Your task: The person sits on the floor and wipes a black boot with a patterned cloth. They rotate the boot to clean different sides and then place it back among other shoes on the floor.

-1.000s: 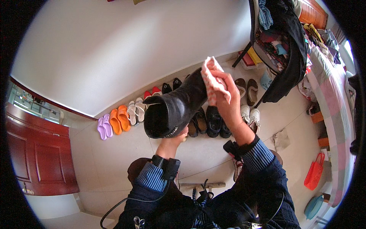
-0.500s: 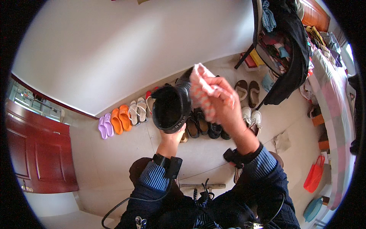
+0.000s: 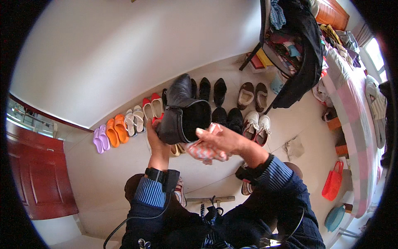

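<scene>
A black leather boot point(image 3: 179, 93) is held up in front of me, its shaft opening turned toward me and its toe pointing away. My left hand point(image 3: 155, 137) grips it from the left side, with part of the fingers hidden behind the shaft. In my right hand point(image 3: 226, 143) is a bunched pink-and-white patterned cloth point(image 3: 205, 151), pressed against the lower right edge of the boot's opening. The thumb lies over the cloth near the rim, and the other fingers curl beneath it.
Rows of shoes line the wall: purple clogs point(image 3: 101, 138), orange clogs point(image 3: 116, 130), white sandals point(image 3: 134, 120), red flats point(image 3: 152, 106), brown slippers point(image 3: 253, 96) and white sneakers point(image 3: 258, 124). At the right stand a cloth-laden chair point(image 3: 300, 79), a bed point(image 3: 352, 112) and a red bag point(image 3: 333, 182).
The boot has tipped and shifted left, showing its foot part. My right hand with the cloth has come down from above the boot's right side to its lower rim.
</scene>
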Demonstrator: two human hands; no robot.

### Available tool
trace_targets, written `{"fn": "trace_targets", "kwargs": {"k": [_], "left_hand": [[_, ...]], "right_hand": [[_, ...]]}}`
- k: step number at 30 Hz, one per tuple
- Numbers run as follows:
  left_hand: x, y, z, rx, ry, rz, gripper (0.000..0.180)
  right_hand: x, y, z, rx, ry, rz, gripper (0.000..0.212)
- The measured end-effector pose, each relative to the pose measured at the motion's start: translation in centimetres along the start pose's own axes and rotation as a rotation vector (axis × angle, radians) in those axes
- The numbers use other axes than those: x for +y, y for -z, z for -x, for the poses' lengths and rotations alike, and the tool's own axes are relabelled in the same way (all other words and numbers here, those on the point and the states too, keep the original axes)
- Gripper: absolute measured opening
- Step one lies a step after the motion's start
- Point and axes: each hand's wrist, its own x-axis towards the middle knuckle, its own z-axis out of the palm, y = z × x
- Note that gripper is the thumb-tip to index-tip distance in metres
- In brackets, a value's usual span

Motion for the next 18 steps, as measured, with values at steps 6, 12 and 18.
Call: {"fn": "trace_targets", "kwargs": {"k": [6, 12, 18], "left_hand": [[0.5, -0.5, 1.2, 0.001, -0.08, 0.017, 0.046], [-0.2, 0.2, 1.3, -0.029, -0.078, -0.164, 0.044], [-0.5, -0.7, 0.4, -0.178, -0.394, -1.02, 0.052]], "right_hand": [[0.8, -2.7, -1.1, 0.254, 0.032, -0.148, 0.057], [1.4, -2.3, -0.8, 0.308, 0.117, 0.2, 0.037], [1.2, 0.1, -0.2, 0.287, -0.132, -0.261, 0.038]]}}
